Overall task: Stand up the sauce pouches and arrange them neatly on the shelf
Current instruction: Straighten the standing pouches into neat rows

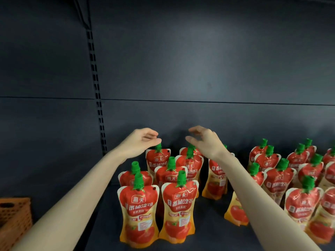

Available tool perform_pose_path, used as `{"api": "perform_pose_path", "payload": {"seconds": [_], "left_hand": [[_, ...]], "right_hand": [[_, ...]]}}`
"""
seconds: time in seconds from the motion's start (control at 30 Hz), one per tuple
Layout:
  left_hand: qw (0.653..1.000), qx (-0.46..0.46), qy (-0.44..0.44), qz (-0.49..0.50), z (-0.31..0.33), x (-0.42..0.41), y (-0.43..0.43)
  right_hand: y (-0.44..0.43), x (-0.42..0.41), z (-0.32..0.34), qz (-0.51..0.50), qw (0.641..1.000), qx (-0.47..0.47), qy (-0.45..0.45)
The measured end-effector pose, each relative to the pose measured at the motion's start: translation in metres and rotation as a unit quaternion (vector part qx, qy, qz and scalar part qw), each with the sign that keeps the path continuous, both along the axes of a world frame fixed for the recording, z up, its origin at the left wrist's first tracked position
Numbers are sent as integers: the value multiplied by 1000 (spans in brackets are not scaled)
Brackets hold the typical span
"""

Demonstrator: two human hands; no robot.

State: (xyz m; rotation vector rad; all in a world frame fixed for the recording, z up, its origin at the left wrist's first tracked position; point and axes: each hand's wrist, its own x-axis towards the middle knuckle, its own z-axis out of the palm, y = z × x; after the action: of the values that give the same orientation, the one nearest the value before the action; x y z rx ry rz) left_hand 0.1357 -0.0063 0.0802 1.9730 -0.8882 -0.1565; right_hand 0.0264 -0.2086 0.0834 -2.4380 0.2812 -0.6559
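While glossy tomato sauce pouches [178, 205] with ribbed green caps [181, 177] stood on the matte dark shelf [208, 223], left hand [139, 142] and right hand [204, 140] hovered, fingers loosely curled, holding nothing.

basket [15, 218]: cut by left edge | pouch [235, 212]: top hidden behind right forearm [248, 192] | rightmost pouches [329, 200]: cropped

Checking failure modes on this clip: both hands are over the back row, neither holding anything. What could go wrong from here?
1. The left hand hovers right at the green cap of the back-left pouch. A nudge could tip it onto the front pouches, which are packed close, and they might fall like dominoes.
2. The right forearm crosses in front of the middle pouch. Pulling back low might sweep it over.
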Motion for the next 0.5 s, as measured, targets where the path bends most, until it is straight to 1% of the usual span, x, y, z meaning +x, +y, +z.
{"api": "perform_pose_path", "payload": {"seconds": [0.07, 0.13, 0.23, 0.3, 0.37, 0.5], "left_hand": [[999, 21, 6, -24, -5, 9, -7], [997, 35, 30, -54, -11, 15, -11], [992, 20, 86, -89, -20, 20, -13], [989, 7, 111, -99, -26, 23, -14], [988, 2, 116, -105, -31, 26, -15], [987, -40, 111, -106, -37, 27, -11]], "right_hand": [[-7, 10, -1, 3, 999, 7, 32], [-14, 17, -2, 10, 998, 9, 67], [-20, 24, -5, 20, 995, 15, 100], [-23, 25, -8, 21, 993, 17, 113], [-25, 26, -9, 25, 993, 25, 117], [-25, 29, -9, 71, 988, 77, 111]]}}
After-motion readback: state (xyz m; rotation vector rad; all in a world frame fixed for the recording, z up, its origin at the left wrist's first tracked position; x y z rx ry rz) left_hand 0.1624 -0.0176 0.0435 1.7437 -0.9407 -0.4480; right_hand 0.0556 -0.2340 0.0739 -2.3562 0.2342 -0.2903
